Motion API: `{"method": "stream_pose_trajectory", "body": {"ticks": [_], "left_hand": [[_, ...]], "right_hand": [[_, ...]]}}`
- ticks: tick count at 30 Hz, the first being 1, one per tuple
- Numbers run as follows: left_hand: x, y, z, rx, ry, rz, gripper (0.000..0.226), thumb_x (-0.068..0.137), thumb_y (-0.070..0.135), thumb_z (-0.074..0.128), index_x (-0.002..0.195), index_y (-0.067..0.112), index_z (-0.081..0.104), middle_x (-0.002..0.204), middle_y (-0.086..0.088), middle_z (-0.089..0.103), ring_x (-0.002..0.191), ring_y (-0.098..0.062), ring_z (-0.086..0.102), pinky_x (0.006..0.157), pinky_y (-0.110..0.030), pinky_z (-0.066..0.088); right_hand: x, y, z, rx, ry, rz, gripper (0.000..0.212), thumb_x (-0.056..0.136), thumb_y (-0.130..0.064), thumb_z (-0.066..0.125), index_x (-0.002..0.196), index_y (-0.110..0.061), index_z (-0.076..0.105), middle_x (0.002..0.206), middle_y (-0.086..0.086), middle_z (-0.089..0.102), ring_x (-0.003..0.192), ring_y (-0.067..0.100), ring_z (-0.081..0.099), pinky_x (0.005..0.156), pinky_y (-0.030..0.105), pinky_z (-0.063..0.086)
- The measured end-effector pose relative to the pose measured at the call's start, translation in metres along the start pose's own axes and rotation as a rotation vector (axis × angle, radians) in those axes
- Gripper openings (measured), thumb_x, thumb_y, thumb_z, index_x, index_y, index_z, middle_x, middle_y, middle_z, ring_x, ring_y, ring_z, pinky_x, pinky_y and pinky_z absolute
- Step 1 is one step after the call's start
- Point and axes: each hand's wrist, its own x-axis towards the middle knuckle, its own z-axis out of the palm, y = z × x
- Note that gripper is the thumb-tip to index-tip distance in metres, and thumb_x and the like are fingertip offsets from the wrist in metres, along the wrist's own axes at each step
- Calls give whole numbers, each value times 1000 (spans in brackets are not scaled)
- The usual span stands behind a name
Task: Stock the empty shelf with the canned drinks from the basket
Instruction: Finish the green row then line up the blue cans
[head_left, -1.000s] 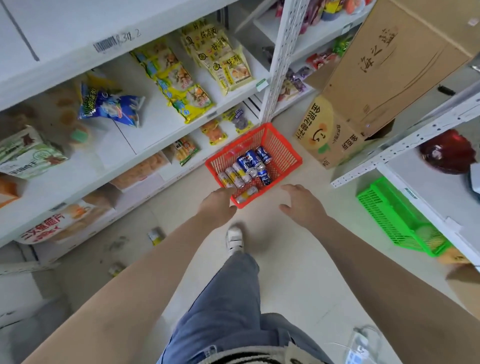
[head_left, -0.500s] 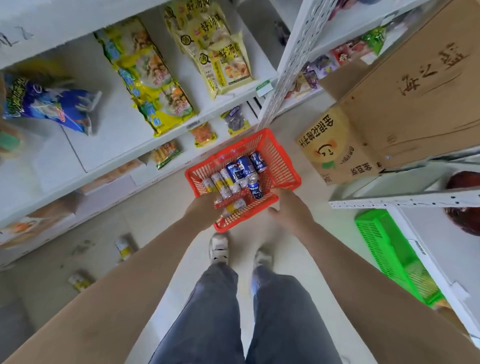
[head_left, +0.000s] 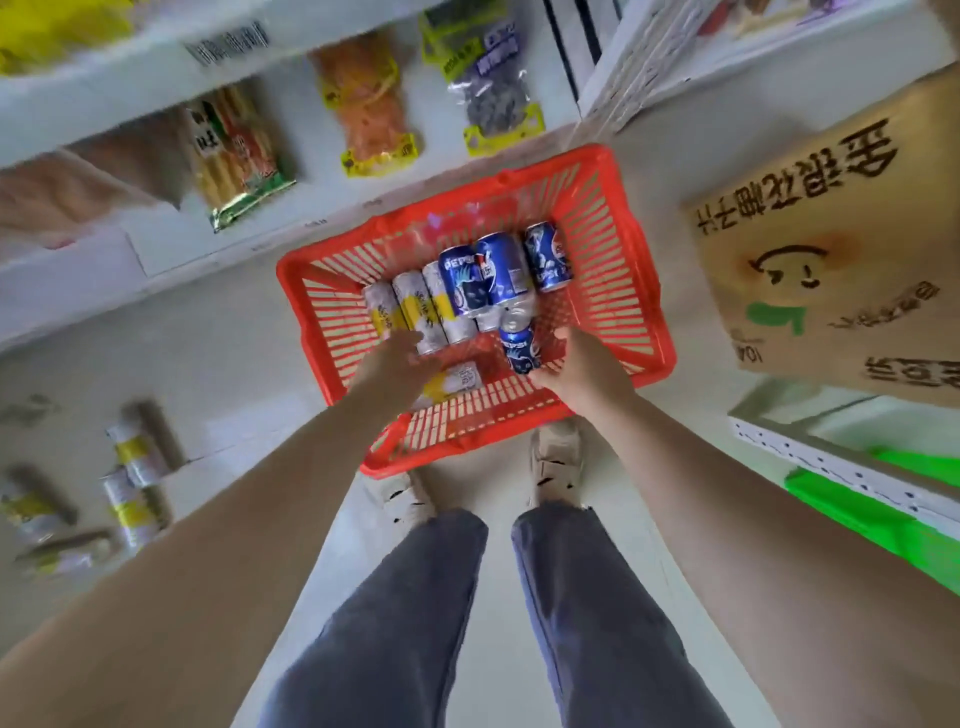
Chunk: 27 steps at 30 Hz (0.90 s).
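A red plastic basket (head_left: 639, 291) sits on the floor in front of my feet. Inside lie several blue Pepsi cans (head_left: 493, 270) and several white-and-yellow cans (head_left: 415, 306). My left hand (head_left: 397, 364) reaches into the basket with fingers spread, over a white-and-yellow can (head_left: 457, 378) lying near the front wall. My right hand (head_left: 584, 369) is also inside; its fingertips touch the near end of one blue Pepsi can (head_left: 518, 345), and the thumb stands apart from it.
White shelves with snack packets (head_left: 239, 150) run along the left. Several white-and-yellow cans (head_left: 130, 457) are on the floor at left. A cardboard box (head_left: 831, 260) sits at right, with a green basket (head_left: 878, 514) under a white shelf rail.
I have bent closer to the basket. Both hands moved from its near rim down inside, the left over the white-and-yellow cans, the right up to a blue can.
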Motion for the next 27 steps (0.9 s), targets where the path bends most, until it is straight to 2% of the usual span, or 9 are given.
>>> {"method": "stream_pose_trajectory", "body": {"ticks": [3, 6, 9, 12, 14, 16, 20, 24, 27], "left_hand": [[55, -1, 42, -151, 43, -58, 60, 88, 36, 64, 140, 19, 41, 138, -6, 50, 111, -27, 57, 83, -32, 49], [108, -4, 69, -183, 140, -39, 59, 87, 39, 63, 137, 15, 43, 127, -8, 57, 105, -30, 59, 84, -39, 52], [152, -7, 81, -206, 175, -54, 56, 87, 43, 61, 133, 12, 48, 117, -9, 61, 98, -31, 61, 64, -28, 47], [185, -8, 92, -346, 150, -62, 58, 87, 41, 63, 134, 12, 46, 116, -7, 61, 100, -26, 61, 65, -22, 42], [198, -8, 98, -390, 163, -53, 52, 85, 41, 65, 127, 13, 53, 104, -4, 64, 85, -21, 62, 55, -21, 41], [210, -7, 105, -407, 183, -52, 46, 82, 45, 67, 114, 13, 58, 97, -3, 67, 75, -19, 62, 50, -22, 39], [223, -3, 108, -404, 213, -104, 47, 76, 50, 73, 96, 16, 46, 74, 5, 52, 60, -10, 49, 51, -24, 43], [218, 2, 100, -332, 142, -140, 43, 78, 49, 71, 72, 15, 45, 58, 4, 44, 45, -9, 39, 34, -17, 34], [194, 1, 91, -431, 70, -219, 44, 76, 50, 72, 78, 12, 51, 63, 2, 48, 50, -11, 43, 44, -20, 37]], "right_hand": [[51, 26, 29, 14, -48, 34, 65, 82, -34, 72, 134, -9, 43, 135, 11, 54, 123, 28, 52, 95, 33, 42], [96, 42, 57, 33, -80, 74, 74, 79, -35, 75, 138, -9, 39, 140, 11, 49, 126, 28, 50, 96, 33, 41], [134, 48, 83, 78, -91, 90, 72, 75, -32, 79, 133, -7, 43, 135, 11, 53, 120, 27, 54, 88, 29, 40], [160, 50, 104, 162, -64, 93, 72, 68, -24, 85, 128, -8, 49, 128, 9, 59, 116, 26, 58, 87, 27, 41], [174, 54, 117, 216, -33, 97, 76, 62, -22, 88, 127, -10, 52, 127, 8, 62, 116, 26, 59, 95, 32, 46], [181, 57, 124, 240, -22, 121, 75, 61, -20, 89, 126, -10, 52, 126, 8, 63, 115, 26, 60, 94, 33, 46], [187, 62, 129, 304, -12, 147, 77, 60, -17, 89, 126, -9, 50, 125, 8, 63, 116, 26, 59, 97, 35, 46], [183, 63, 121, 353, -20, 168, 82, 55, -20, 92, 125, -8, 52, 123, 8, 64, 116, 25, 59, 101, 42, 46], [167, 59, 104, 386, -15, 163, 80, 52, -23, 92, 122, -10, 56, 117, 5, 66, 109, 23, 62, 97, 40, 50]]}}
